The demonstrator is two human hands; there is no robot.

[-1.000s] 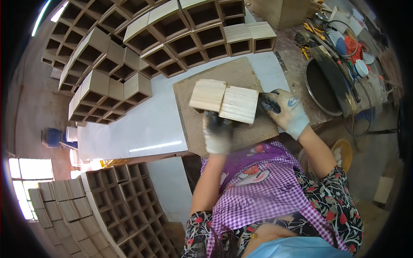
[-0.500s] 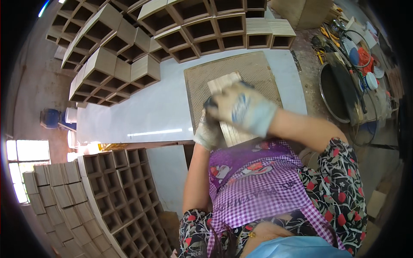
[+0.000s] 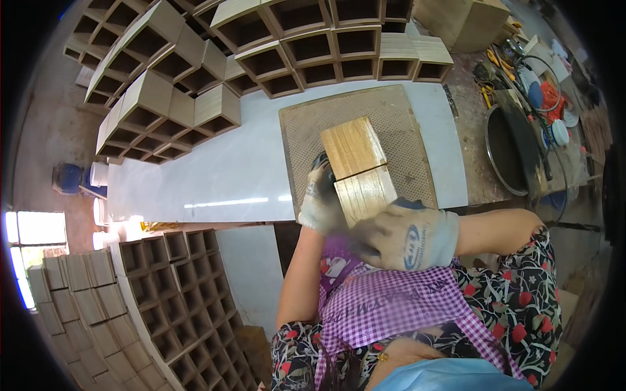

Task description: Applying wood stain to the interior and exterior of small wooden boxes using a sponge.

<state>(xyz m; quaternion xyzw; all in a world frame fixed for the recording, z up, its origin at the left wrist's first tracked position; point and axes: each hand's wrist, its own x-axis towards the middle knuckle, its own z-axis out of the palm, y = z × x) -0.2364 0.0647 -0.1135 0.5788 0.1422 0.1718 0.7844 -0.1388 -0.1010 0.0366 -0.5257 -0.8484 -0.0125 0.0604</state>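
Two small wooden boxes stand end to end on a tan textured mat. The far box has a yellowish-brown top, and the near box looks paler with streaked grain. My left hand, in a pale work glove with dark fingertips, closes against the boxes' left side. Around the near end of the near box curls my right hand, gloved too, its thumb at the right corner. Its lower fingers are smeared by motion, and the boxes hide part of the left fingers.
Stacked open-fronted wooden boxes line the far side of the white table. More boxes are piled at the lower left. A dark round basin, hoses and tools lie at the right. Blue containers stand far left.
My right hand has moved from across the boxes' middle toward me and to the right, uncovering both tops. The far top now looks yellower. My left hand stays along the left side.
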